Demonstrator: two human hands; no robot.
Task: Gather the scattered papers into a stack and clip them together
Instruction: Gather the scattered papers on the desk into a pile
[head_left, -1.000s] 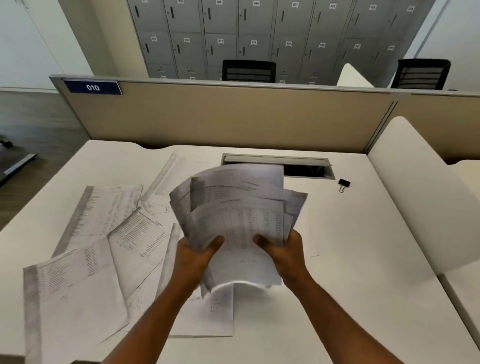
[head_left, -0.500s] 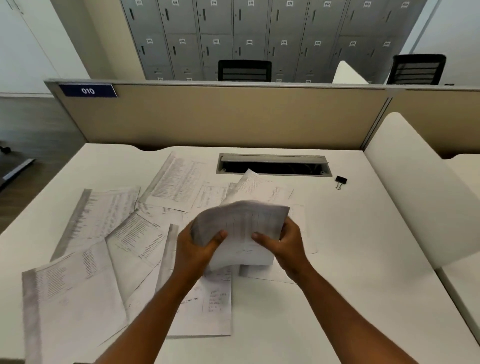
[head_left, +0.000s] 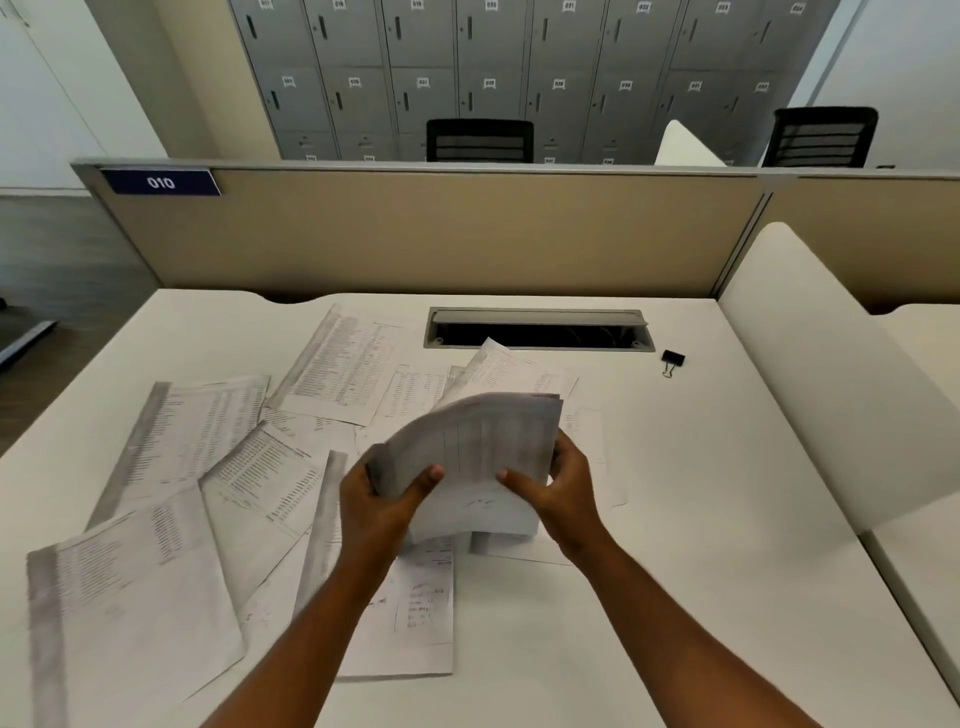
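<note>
You are bringing the bundle of papers (head_left: 470, 462) down: a second ago it was fanned out and raised in front of you, and now its sheets are squared into a tighter sheaf whose lower edge is meeting the counter (head_left: 675, 519), or coming very close to it. That suggests you are tapping the edges level, so the part you have gathered is nearly aligned. Your left hand (head_left: 376, 506) is gripping the bundle's left side with the thumb across the front sheet, and your right hand (head_left: 563, 491) is gripping the right side the same way, so the bundle is sitting between both grips, bowed towards you at the top. Most of the task is still waiting: loose sheets (head_left: 197, 467) are lying spread over the left half of the counter, some overlapping, and a few more (head_left: 511, 371) are lying just behind the bundle. The black binder clip (head_left: 672, 361) is resting untouched beyond your right hand, near the cable tray opening (head_left: 537, 332).
</note>
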